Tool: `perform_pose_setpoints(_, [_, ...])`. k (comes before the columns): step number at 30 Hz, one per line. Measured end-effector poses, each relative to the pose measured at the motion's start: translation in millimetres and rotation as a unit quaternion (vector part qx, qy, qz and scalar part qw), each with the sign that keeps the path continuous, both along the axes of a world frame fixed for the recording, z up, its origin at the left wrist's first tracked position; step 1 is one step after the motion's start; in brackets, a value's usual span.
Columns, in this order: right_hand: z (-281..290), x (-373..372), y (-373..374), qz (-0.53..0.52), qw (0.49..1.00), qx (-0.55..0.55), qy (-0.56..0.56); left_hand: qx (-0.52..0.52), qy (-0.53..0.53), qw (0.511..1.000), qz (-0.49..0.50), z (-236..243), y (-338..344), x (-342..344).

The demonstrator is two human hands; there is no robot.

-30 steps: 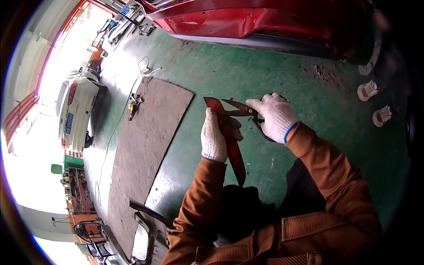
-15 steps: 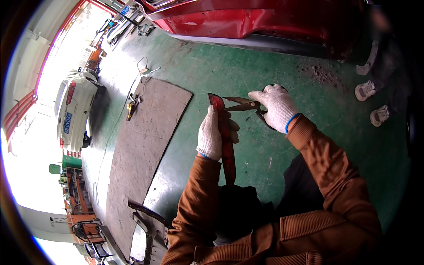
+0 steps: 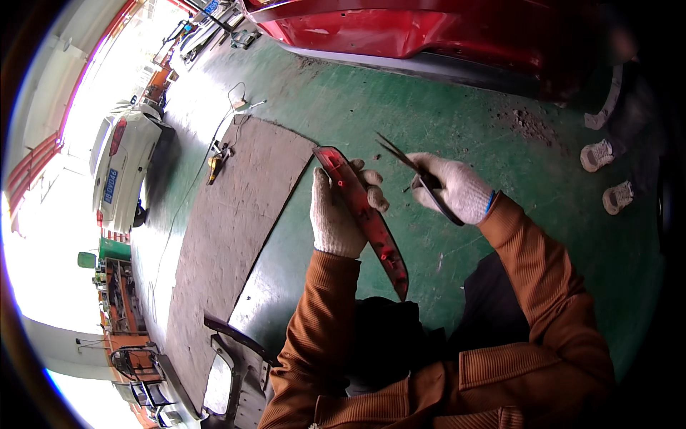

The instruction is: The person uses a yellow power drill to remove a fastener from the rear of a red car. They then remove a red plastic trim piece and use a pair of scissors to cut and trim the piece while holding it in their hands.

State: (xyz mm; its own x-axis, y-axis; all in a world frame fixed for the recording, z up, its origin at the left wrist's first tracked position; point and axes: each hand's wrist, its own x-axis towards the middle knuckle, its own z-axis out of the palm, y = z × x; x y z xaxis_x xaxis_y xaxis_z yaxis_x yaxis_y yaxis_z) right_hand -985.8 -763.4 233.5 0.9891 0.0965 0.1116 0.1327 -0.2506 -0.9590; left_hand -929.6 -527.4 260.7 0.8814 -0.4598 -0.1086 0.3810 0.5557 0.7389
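Observation:
My left hand [image 3: 337, 216], in a white knit glove, is closed around a long narrow red reflector strip [image 3: 370, 223]. The strip slants from upper left to lower right, and small raised clips or posts show on its upturned face. My gloved right hand [image 3: 454, 187] grips a pair of scissors [image 3: 404, 159] with dark blades, which point up and left. The blades stand apart from the strip, to its right. Part of the scissor handles is hidden by the fingers.
A red car bumper [image 3: 400, 32] lies ahead. A brown board [image 3: 229, 214] covers floor to the left, with a yellow-and-black tool [image 3: 215, 166] and cord on it. A white car [image 3: 128, 168] stands farther left. A person's shoes [image 3: 597, 156] show at right; dirt [image 3: 527, 127] lies nearby.
The scissors have come away from the strip, and their blades have swung upward and closed together. My left hand has turned the strip so that its clip side faces up.

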Motion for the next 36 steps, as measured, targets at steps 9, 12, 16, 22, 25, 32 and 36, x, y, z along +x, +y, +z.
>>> perform_pose_setpoints(9, [2.4,1.8,-1.1,0.137,0.972,-0.179,-0.07,-0.089,0.029,0.992,0.082,4.9,2.9,8.6])
perform_pose_setpoints(12, [1.1,2.6,0.7,0.156,0.971,-0.172,-0.056,-0.122,0.033,0.987,0.097,4.0,6.7,9.9])
perform_pose_setpoints(16, [6.4,3.8,2.7,0.134,0.961,-0.234,-0.066,-0.143,0.014,0.984,0.108,4.3,8.6,10.8])
perform_pose_setpoints(22, [2.7,1.5,11.6,0.035,0.95,-0.284,-0.124,-0.139,-0.002,0.98,0.145,11.3,6.0,7.7])
perform_pose_setpoints(25, [7.7,0.8,9.9,0.048,0.956,-0.254,-0.135,-0.161,-0.007,0.975,0.153,11.6,10.6,9.7])
perform_pose_setpoints(32, [5.2,2.2,2.4,0.094,0.928,-0.311,-0.181,-0.145,0.008,0.981,0.126,6.2,27.2,14.8])
perform_pose_setpoints(36, [8.4,2.1,4.3,0.081,0.918,-0.331,-0.204,-0.138,0.018,0.986,0.089,8.8,31.3,15.1])
